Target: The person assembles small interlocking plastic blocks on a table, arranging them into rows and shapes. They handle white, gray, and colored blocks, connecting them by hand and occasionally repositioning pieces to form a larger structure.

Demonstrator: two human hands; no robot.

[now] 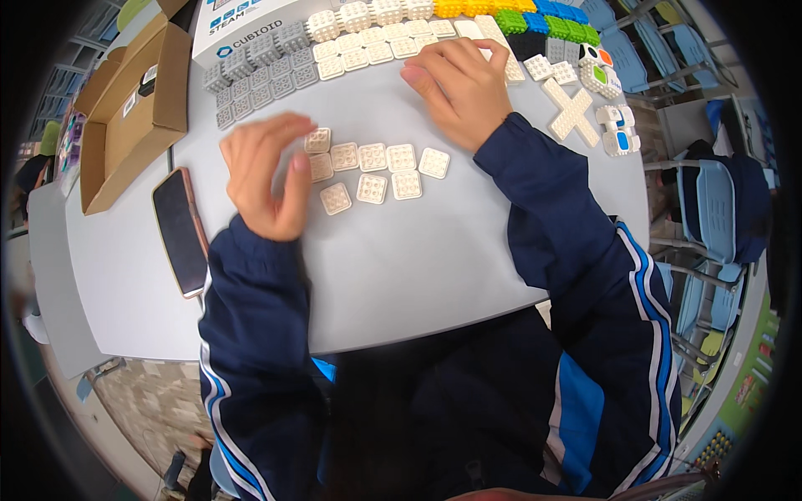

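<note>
Several white square studded tiles lie on the grey table in loose, curved rows, among them one at the right end and one at the near left. My left hand, slightly blurred, is at the left end of these rows. Its thumb and fingers are apart, the fingertips beside the upper left tile. I see nothing held in it. Farther off, my right hand reaches with bent, spread fingers over the near edge of a set of white tiles. Some of its fingertips are hidden.
Grey blocks, yellow blocks and green blocks line the back, by a white box. At right lie a white cross-shaped piece and white modules. An open cardboard box and a phone are at left.
</note>
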